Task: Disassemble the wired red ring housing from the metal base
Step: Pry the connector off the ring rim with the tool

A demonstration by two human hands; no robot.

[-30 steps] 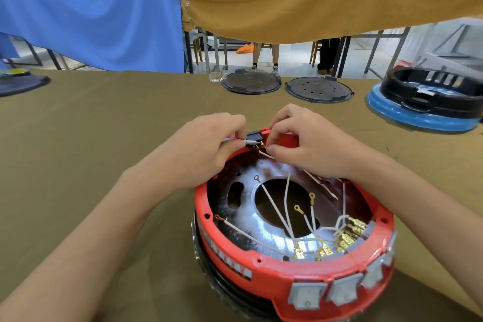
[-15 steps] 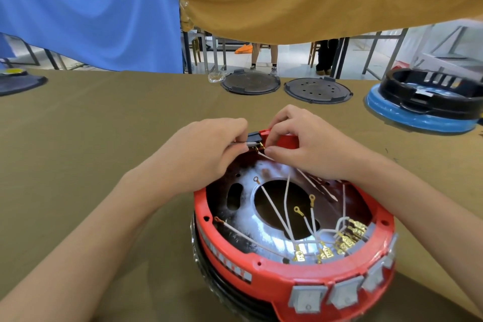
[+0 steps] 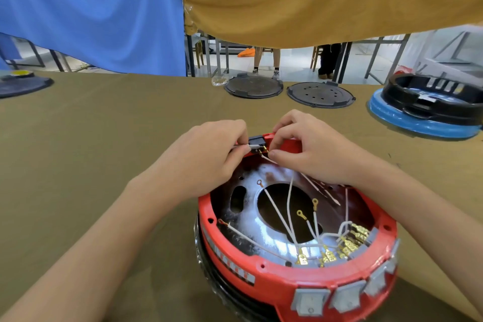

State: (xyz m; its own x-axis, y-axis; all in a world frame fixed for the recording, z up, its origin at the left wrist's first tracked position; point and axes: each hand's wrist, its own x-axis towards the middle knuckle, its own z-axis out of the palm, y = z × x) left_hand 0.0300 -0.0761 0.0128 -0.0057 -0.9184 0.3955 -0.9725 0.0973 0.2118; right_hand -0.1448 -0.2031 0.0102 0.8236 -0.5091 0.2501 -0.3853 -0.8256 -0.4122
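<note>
While the red ring housing (image 3: 287, 280) sits on the metal base (image 3: 271, 230) at the desk's (image 3: 104, 151) near edge, both grips meet at its twelve o'clock rim: the left hand (image 3: 206, 162) pinches a white wire (image 3: 252, 147) running toward nine o'clock, and the right hand (image 3: 311, 149) pinches the black connector (image 3: 257, 140).

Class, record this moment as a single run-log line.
left hand: pinches white wire | right hand: grips black connector | red ring housing: on metal base

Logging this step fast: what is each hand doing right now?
Left hand: pinching a white wire at the black connector.
Right hand: pinching at the connector's terminals.
</note>
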